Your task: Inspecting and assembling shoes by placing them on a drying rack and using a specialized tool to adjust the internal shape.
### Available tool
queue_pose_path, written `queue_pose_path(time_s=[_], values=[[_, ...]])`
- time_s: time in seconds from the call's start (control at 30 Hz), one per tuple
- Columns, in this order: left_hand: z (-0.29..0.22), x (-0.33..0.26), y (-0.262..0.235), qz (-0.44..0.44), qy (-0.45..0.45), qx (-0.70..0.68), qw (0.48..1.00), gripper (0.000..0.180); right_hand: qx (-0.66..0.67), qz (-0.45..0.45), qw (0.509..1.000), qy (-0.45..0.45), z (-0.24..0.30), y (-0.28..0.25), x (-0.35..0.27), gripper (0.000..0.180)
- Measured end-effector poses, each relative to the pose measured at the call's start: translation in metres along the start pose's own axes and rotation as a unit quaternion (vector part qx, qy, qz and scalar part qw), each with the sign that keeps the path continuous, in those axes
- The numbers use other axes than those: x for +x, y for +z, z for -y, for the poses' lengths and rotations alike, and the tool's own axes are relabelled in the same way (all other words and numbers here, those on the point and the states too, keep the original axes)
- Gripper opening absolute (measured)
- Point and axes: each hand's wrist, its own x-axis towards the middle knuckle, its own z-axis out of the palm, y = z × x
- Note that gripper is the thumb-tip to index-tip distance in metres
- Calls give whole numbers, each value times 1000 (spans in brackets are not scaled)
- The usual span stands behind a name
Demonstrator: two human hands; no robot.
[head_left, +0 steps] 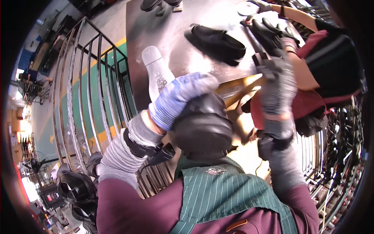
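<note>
A black shoe [202, 128] is close against the front of my green striped apron. My left hand [181, 97], in a blue and white knitted glove, is curled over its upper side; the fingers are smeared by motion. To the right, my raised right hand [277, 84] wears a grey glove, with its fingers closed. A dark, slim tool [259, 56] shows at its fingers; I cannot make out its kind. Between the hands lies a yellow-brown bar-like piece [237, 89], partly hidden. Beyond my left hand a pale grey shoe-shaped form [156, 68] lies on the table.
Another black shoe [214, 41] lies on the metal table [175, 19]. At the right a co-worker's gloved hand [288, 43] is near black shoes. Metal rails [74, 89] stand at the left, with black shoes [76, 185] below. Shoe racks [343, 156] line the right.
</note>
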Motion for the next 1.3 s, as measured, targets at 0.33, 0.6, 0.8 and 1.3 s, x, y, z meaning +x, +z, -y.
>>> queue_pose_path(time_s=[0.33, 0.6, 0.8, 1.3], values=[[81, 105, 13, 174, -20, 553, 814, 17, -214, -30, 968, -128, 59, -126, -29, 21], [61, 49, -85, -62, 115, 483, 866, 51, -271, -11, 910, -312, -22, -87, 55, 23], [134, -83, -110, -365, -100, -1, 926, 71, -218, 92, 958, -164, -181, -79, 159, 25], [105, 54, -225, -167, -225, -63, 958, 93, -470, 489, 735, -14, -173, 18, 43, 58]])
